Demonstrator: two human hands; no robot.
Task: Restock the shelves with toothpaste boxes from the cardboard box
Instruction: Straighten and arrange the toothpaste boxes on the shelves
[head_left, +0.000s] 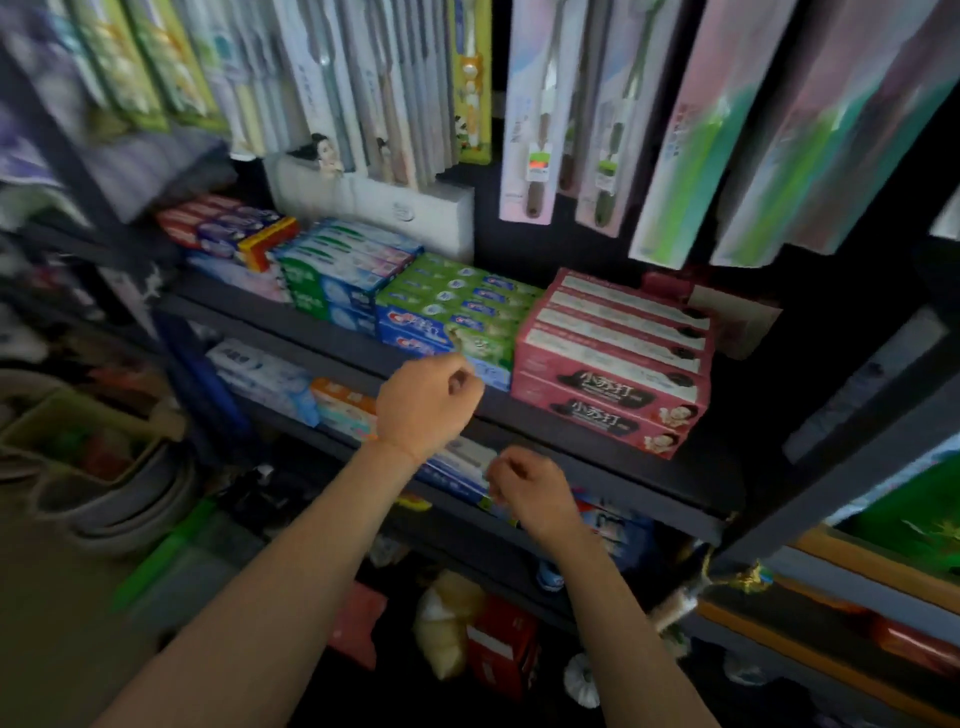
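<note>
Head cam view, looking down at the shelving: both hands are empty right now. Left hand (426, 402) is loosely curled and holding nothing, hovering just in front of the blue-and-green toothpaste boxes (452, 317) on the upper shelf (597, 462), with the pink toothpaste stack (613, 358) just to its right. Right hand (530, 491) is lower and nearer me, fingers loosely curled too, over the blue boxes (457, 462) on the shelf below; can't tell if it's touching them. Looks like the between-loads step to me, one batch placed and tidied. No cardboard box visible anywhere, so the next move is probably turning back to it and grabbing more toothpaste, then finding a gap.
</note>
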